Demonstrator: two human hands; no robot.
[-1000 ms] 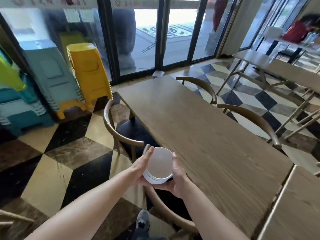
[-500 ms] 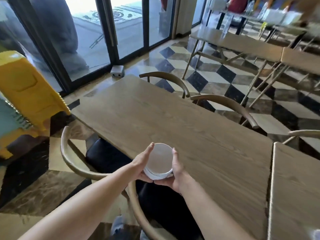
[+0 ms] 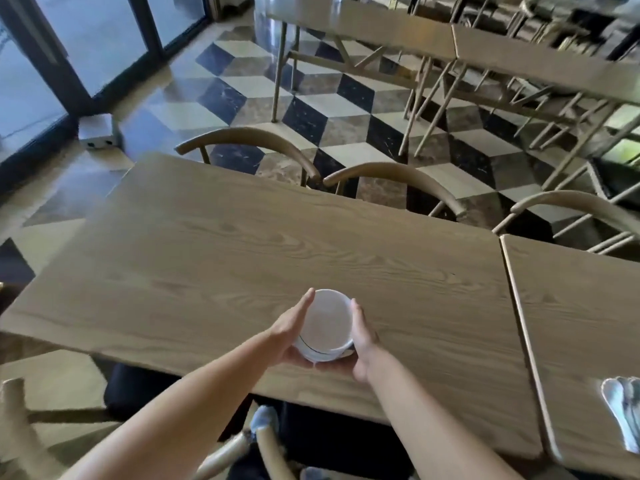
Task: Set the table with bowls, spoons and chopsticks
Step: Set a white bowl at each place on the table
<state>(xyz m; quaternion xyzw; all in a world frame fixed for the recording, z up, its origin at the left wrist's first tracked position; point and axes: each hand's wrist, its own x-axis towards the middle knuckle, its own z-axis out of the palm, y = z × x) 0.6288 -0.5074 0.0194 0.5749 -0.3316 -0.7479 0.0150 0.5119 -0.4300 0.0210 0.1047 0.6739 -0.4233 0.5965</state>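
A stack of white bowls [image 3: 325, 327] is held between both hands above the near edge of the wooden table [image 3: 242, 251]. My left hand [image 3: 289, 336] presses its palm against the stack's left side and cups it from below. My right hand [image 3: 360, 341] grips the right side and the bottom. The bowls tilt slightly toward the far side. White spoons [image 3: 623, 414] lie on the adjoining table [image 3: 581, 306] at the right edge of the view. No chopsticks are in sight.
Curved wooden chair backs [image 3: 249, 140] [image 3: 394, 174] stand along the table's far side, and another chair [image 3: 571, 202] by the right table. Chairs with dark seats [image 3: 138, 386] are tucked under the near edge. More tables [image 3: 363, 26] stand behind; a small white box [image 3: 98, 129] sits by the glass doors.
The view has swung right and closer, so I now face the table's long side. The bowl stack, still held in both hands, has moved from beyond the edge to over the tabletop.
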